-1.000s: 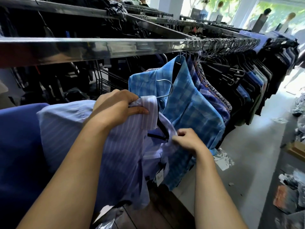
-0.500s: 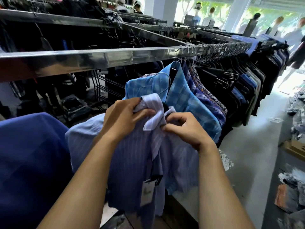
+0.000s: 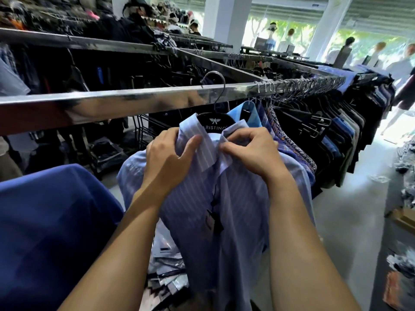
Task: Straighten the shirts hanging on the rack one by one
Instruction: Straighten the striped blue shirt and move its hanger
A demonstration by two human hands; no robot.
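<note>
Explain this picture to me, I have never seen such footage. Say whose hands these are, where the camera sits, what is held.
No machine here: a person works with bare hands, and the single camera sits on their head, looking forward and down. The left hand grips one side of the collar of a pale blue striped shirt; the right hand pinches the other side. The shirt sits on a black hanger whose hook loops over the metal rail. A dark tag dangles down its front. Right of it hangs a blue checked shirt; a dark blue garment is at the left.
</note>
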